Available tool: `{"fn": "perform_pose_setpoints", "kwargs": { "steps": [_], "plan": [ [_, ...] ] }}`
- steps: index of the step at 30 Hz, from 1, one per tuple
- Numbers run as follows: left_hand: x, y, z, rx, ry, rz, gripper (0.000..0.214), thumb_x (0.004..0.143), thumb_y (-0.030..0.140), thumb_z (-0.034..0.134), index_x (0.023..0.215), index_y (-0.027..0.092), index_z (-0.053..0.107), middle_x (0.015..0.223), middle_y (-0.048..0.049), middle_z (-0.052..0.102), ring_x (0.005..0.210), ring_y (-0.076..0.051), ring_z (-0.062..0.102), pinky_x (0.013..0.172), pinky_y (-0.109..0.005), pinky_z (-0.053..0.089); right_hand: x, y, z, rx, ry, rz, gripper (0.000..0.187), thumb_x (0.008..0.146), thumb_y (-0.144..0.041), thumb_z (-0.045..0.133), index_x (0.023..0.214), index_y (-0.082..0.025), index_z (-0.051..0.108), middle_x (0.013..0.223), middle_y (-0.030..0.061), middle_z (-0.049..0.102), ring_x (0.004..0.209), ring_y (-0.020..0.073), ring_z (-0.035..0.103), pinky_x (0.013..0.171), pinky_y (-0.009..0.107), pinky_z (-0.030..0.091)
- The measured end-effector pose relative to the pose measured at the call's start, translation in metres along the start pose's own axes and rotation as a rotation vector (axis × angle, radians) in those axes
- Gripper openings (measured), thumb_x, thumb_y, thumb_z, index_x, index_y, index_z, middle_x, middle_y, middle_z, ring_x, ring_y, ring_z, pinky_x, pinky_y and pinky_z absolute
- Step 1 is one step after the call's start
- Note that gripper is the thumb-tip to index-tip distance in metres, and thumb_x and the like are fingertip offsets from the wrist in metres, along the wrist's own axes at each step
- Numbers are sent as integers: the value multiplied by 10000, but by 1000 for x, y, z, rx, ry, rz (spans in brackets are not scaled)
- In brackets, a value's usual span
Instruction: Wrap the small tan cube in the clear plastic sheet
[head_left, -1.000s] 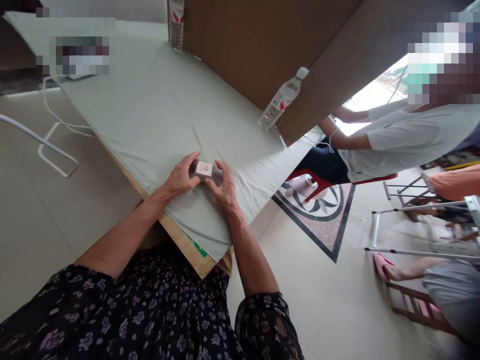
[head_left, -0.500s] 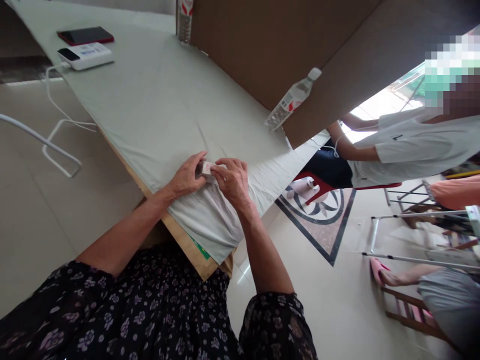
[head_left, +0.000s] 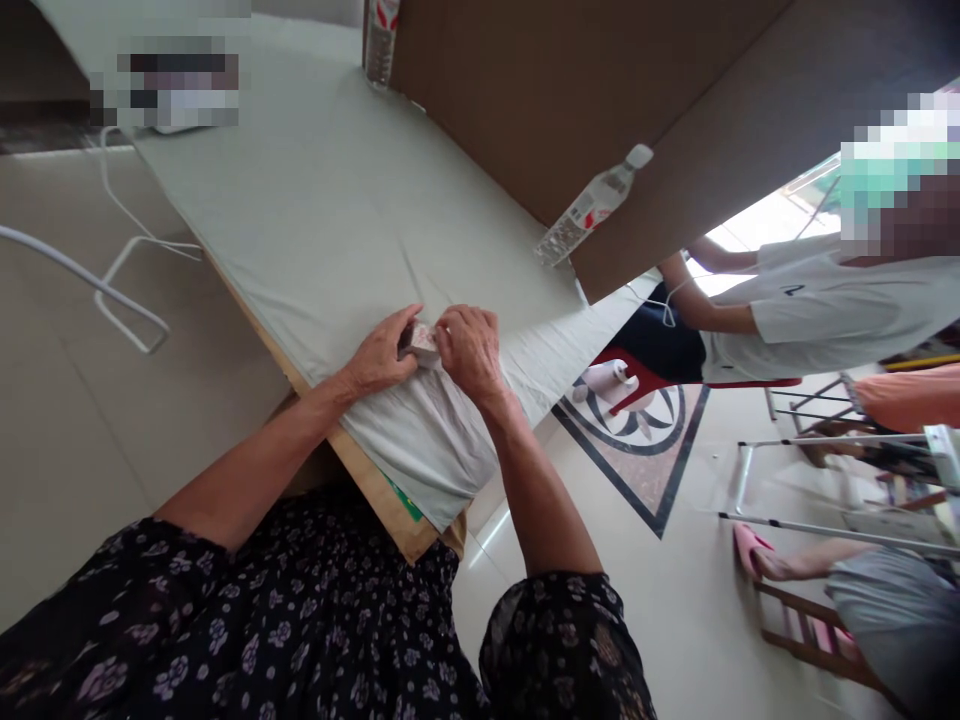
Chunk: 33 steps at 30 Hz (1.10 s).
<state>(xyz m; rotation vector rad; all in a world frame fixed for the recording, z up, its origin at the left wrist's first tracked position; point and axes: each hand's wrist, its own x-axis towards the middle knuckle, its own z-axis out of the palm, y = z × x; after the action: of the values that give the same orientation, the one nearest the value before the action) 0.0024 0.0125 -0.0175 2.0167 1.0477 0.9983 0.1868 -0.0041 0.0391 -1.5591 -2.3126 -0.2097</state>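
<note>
At the near corner of the cloth-covered table [head_left: 315, 200], a small white box with red print [head_left: 424, 341] sits between my hands. My left hand [head_left: 382, 352] is closed around its left end, with thumb and fingers on opposite sides. Curled at the box's right end, the fingers of my right hand [head_left: 472, 345] press together against its edge. Those fingertips are partly hidden, so I cannot tell whether they pinch a flap or the box itself. Under both hands the pale cloth is wrinkled.
A clear plastic bottle [head_left: 592, 208] leans by a large brown cardboard panel [head_left: 525, 110]; another bottle [head_left: 381, 45] stands farther back. White cables [head_left: 120, 270] hang at the table's left. A person in a white shirt [head_left: 810, 300] sits beyond the panel. Metal frames [head_left: 825, 440] stand right.
My right fingers have shifted from the top of the box to its right end, showing more of the printed face. My left hand keeps its hold. The view has moved slightly.
</note>
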Motion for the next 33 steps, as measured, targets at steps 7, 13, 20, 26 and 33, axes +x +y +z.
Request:
{"fn": "perform_pose_setpoints", "kwargs": {
  "steps": [7, 13, 20, 26, 33],
  "plan": [
    [1, -4, 3, -32, 7, 50, 821, 738, 155, 593, 1545, 139, 446, 1416, -165, 633, 1281, -279, 635, 1156, -468, 508, 14, 12, -6, -35, -18, 22, 214, 1043, -175, 428, 1024, -202, 640, 1133, 115, 721, 1049, 257, 603, 980, 394, 361],
    [1, -4, 4, -13, 36, 76, 851, 698, 146, 606, 1537, 150, 461, 1381, -161, 611, 1200, -273, 635, 1103, -452, 532, 39, 27, -4, -44, -15, 47, 265, 1053, -169, 371, 1050, -198, 634, 1172, 144, 695, 1065, 274, 591, 985, 427, 373],
    [-2, 4, -2, -47, -12, 90, 857, 696, 168, 630, 1536, 155, 465, 1450, -172, 577, 1253, -300, 614, 1128, -476, 510, 74, 56, -4, -46, 33, 51, 275, 1049, -153, 355, 1089, -172, 626, 1193, 165, 653, 1108, 303, 583, 1024, 495, 377],
    [-1, 5, -6, -129, -77, 41, 739, 773, 370, 682, 1472, 181, 536, 1409, -149, 616, 1219, -297, 639, 1087, -475, 534, 94, 72, -3, 11, 95, 102, 275, 1070, -211, 348, 1080, -177, 621, 1202, 169, 640, 1158, 313, 575, 1063, 528, 378],
    [2, 7, -6, -160, -69, -6, 598, 805, 453, 694, 1326, 162, 656, 1344, -152, 656, 1089, -263, 681, 996, -432, 573, 72, 83, -8, 263, 229, 391, 231, 1037, -295, 403, 900, -229, 577, 1036, 100, 669, 1016, 242, 612, 937, 407, 449]
  ]
}}
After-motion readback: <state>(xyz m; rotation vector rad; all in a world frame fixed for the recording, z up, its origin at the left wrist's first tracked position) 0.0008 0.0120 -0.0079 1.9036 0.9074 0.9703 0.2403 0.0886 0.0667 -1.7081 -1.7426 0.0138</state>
